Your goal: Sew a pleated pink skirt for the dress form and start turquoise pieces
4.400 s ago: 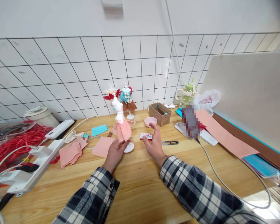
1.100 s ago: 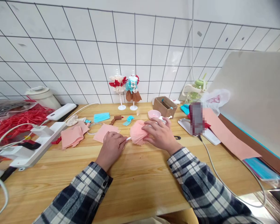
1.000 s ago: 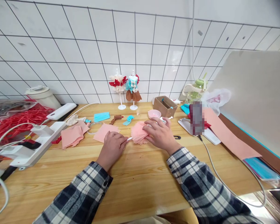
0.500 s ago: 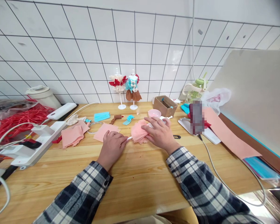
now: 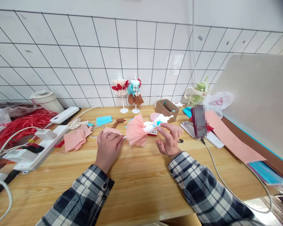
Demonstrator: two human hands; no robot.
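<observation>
Pleated pink paper-like skirt point(image 5: 137, 131): matt, finely ridged. White plastic-looking mannequin torso point(image 5: 148, 126): smooth. 2 black-and-white plaid cloth sleeves point(image 5: 81, 194): matt. Pale wooden tabletop point(image 5: 141, 188): smooth, light sheen. White rectangular wall tiles point(image 5: 145, 58): glossy. Brown cardboard box point(image 5: 162, 110): matt.

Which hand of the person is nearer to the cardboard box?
Right. The right hand is just in front of the cardboard box, apart from it. The left hand is farther off, front-left, holding the small mannequin.
</observation>
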